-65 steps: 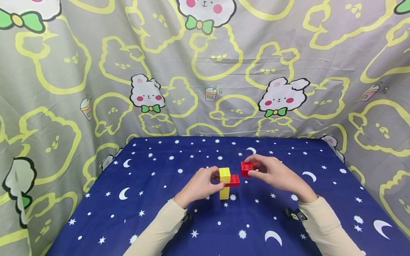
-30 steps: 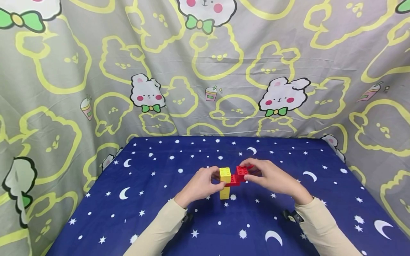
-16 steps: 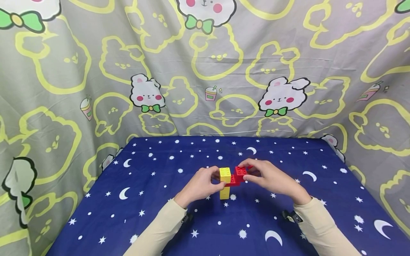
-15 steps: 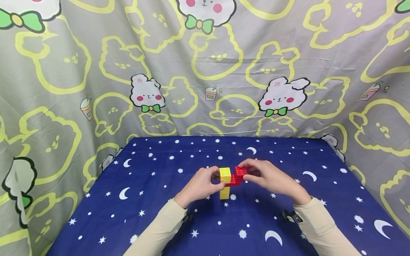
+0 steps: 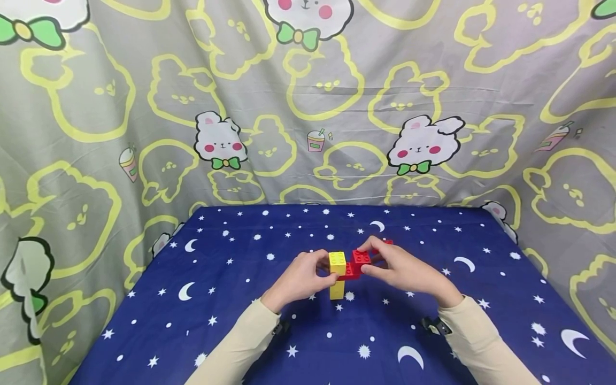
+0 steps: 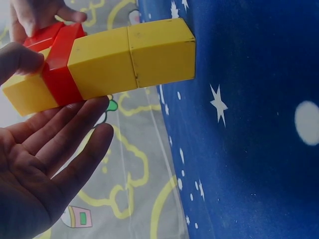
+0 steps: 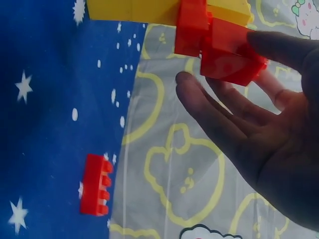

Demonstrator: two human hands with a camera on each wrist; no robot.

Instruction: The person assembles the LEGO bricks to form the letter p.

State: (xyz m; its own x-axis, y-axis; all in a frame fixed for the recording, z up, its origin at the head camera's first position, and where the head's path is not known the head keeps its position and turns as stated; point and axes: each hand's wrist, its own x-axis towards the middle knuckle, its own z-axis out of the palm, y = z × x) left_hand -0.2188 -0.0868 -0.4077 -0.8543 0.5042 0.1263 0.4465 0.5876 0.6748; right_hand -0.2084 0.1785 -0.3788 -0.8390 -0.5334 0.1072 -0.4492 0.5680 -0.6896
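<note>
My left hand [image 5: 300, 278] grips the upper part of a yellow toy-brick tower, thumb on the near side. The top yellow brick [image 5: 337, 263] sits on a flat red brick [image 5: 350, 271] that juts out to the right. Below it, in the left wrist view, come two yellow bricks [image 6: 132, 59] stacked end to end. My right hand [image 5: 406, 270] pinches a red brick [image 5: 361, 257] between thumb and fingers at the outer end of the flat one. In the right wrist view this pinched brick [image 7: 230, 59] appears tilted against it.
Another red brick [image 7: 94, 185] lies studs up on the table, behind my right hand in the head view. A blue cloth with stars and moons [image 5: 250, 331] covers the table. A grey patterned curtain [image 5: 269, 176] hangs behind and at the sides.
My right hand has carried its red brick left and down onto the jutting flat brick, shifting slightly further left lately. The left hand keeps its hold on the tower.
</note>
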